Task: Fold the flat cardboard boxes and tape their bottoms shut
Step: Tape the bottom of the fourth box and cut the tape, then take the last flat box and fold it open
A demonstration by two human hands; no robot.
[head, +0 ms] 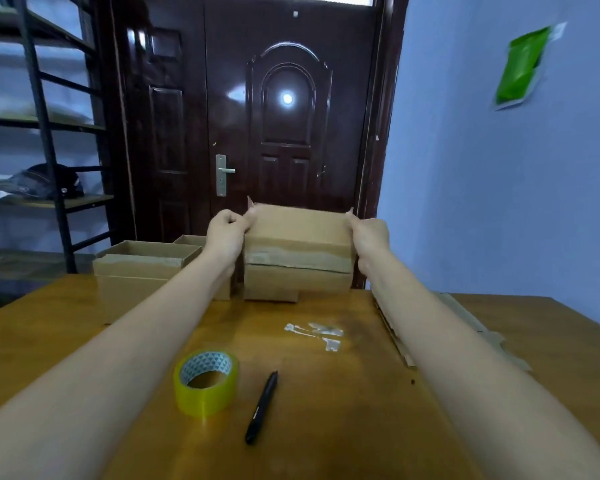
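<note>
Both hands were up at the far edge of the brown wooden table, each gripping one end of a folded brown cardboard box: the left hand had its fingers curled round the box's left end, and the right hand clasped the right end with the thumb raised at the top corner. The box was held on, or just above, another brown cardboard box near the table's far edge; whether the two touched could not be told. It looked like the stacking of a finished box, so the next move probably called for letting it go squarely and reaching for the pile of flat brown cardboard sheets on the right. The held box showed a pale strip of tape along its lower front edge and looked squarely formed. A yellow roll of clear tape and a black pen lay nearer the person.
</note>
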